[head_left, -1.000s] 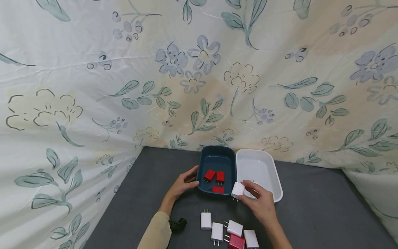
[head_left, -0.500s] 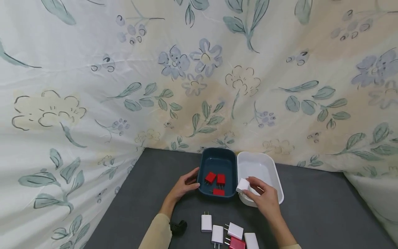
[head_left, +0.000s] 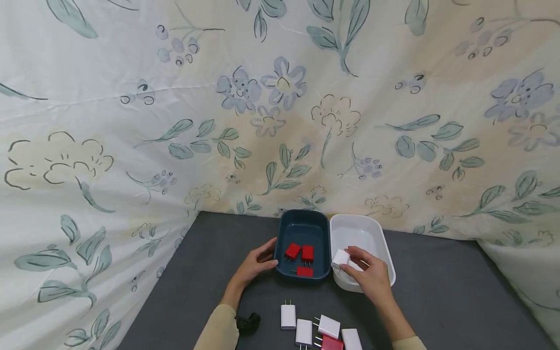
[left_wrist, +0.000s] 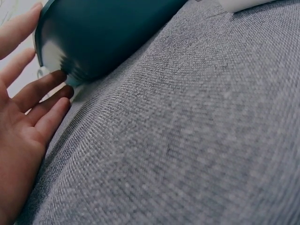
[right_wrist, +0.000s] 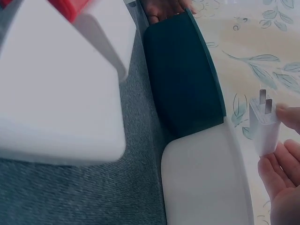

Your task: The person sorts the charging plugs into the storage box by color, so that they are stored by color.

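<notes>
Left grip [head_left: 253, 266] relaxed, right grip [head_left: 372, 277] pinching a white charger [head_left: 340, 259], I could, releasing early, clip the white tray [head_left: 356, 231] near the tabletop's [head_left: 428, 287] back edge

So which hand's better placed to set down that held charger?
Probably the right hand: it pinches the white wall charger over the white tray, while the left hand touches the dark teal tray.

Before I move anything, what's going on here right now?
A person is sorting through plug adapters with both hands, it seems. The right hand pinches a white adapter above the near left part of the white tray, while the left hand rests against the left side of the dark teal tray. Three red adapters lie in the teal tray. In front, four white ones and one red one lie on the gray surface.
</notes>
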The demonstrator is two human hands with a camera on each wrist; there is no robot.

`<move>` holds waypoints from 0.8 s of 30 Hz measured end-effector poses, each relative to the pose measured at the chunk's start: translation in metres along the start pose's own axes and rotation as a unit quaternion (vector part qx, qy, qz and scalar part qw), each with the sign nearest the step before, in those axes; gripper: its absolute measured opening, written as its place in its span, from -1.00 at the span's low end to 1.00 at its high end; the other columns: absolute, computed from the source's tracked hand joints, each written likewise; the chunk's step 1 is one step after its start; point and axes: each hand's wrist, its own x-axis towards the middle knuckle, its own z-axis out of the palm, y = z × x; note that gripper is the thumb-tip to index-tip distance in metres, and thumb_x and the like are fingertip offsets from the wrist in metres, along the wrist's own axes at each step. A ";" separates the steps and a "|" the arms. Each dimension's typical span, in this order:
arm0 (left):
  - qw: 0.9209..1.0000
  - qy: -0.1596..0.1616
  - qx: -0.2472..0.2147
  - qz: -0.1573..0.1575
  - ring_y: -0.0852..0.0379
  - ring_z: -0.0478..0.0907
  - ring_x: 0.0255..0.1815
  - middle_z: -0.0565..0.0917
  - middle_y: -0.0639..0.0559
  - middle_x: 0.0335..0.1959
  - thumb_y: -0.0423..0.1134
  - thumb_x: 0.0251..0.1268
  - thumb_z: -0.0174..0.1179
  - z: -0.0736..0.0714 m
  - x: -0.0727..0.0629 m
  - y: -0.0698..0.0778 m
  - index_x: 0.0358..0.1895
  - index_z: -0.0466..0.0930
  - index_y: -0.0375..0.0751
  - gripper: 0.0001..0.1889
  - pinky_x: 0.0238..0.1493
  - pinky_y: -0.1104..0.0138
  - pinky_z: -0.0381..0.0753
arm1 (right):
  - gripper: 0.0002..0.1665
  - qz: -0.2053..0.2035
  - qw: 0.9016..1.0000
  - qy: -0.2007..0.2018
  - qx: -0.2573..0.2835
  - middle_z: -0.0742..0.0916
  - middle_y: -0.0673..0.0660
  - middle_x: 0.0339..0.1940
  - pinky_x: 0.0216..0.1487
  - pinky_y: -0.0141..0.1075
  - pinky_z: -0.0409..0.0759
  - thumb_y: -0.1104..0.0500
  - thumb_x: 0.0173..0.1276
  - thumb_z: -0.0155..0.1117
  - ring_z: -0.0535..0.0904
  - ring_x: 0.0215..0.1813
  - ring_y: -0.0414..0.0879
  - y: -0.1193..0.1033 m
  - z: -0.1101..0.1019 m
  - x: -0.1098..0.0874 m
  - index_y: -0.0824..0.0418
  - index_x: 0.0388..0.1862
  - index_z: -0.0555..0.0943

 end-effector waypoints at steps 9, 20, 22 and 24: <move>1.000 -0.004 -0.016 -0.023 -0.11 0.19 0.52 0.27 -0.19 0.50 -0.32 0.33 0.20 0.003 -0.005 0.021 0.52 0.13 -0.16 -0.28 0.53 -0.03 0.14 | -0.34 0.025 0.999 0.006 -0.030 0.72 0.23 0.09 0.10 -0.28 0.61 0.17 0.05 0.57 0.67 0.09 0.09 0.005 -0.004 0.012 0.29 0.16 0.60; 1.000 -0.012 -0.010 -0.022 -0.15 0.17 0.53 0.22 -0.21 0.52 -0.33 0.35 0.16 0.000 -0.002 0.013 0.53 0.08 -0.20 -0.28 0.53 -0.04 0.13 | -0.35 0.040 0.998 0.010 -0.046 0.71 0.19 0.13 0.11 -0.31 0.57 0.14 0.08 0.56 0.66 0.13 0.07 0.003 -0.008 0.022 0.24 0.18 0.59; 1.000 -0.006 -0.011 -0.021 -0.15 0.16 0.53 0.22 -0.21 0.52 -0.33 0.35 0.16 0.000 0.000 0.006 0.53 0.08 -0.18 -0.28 0.53 -0.04 0.12 | -0.34 0.047 0.998 0.015 -0.046 0.70 0.19 0.14 0.12 -0.32 0.56 0.10 0.09 0.55 0.65 0.14 0.07 0.003 -0.011 0.025 0.23 0.19 0.59; 1.000 0.000 -0.012 -0.019 -0.15 0.16 0.53 0.23 -0.20 0.52 -0.33 0.35 0.17 0.000 0.001 -0.001 0.53 0.09 -0.15 -0.29 0.54 -0.05 0.10 | -0.34 0.057 0.997 0.019 -0.047 0.70 0.19 0.14 0.13 -0.33 0.54 0.06 0.10 0.54 0.65 0.15 0.06 0.003 -0.013 0.029 0.22 0.19 0.59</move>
